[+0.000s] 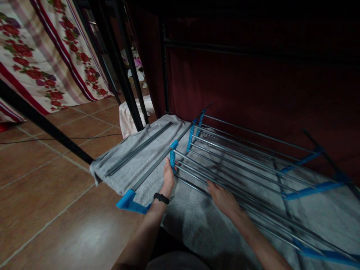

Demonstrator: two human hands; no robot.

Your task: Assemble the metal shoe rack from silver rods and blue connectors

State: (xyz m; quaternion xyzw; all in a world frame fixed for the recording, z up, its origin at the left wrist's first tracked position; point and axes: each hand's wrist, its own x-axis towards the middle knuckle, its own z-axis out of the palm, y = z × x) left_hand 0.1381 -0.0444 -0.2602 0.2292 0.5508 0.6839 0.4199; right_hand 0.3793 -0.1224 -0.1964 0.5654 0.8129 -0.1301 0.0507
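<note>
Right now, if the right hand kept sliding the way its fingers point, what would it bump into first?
The right hand lies flat, fingers pointing up-left along the metal rods. Going straight on, it would probably meet the blue plastic connector that the left hand touches. Depth is hard to judge here.

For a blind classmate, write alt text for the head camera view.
A person's left hand grips a blue connector on a metal rod rack lying on a grey cloth; the right hand rests on the rods.
</note>
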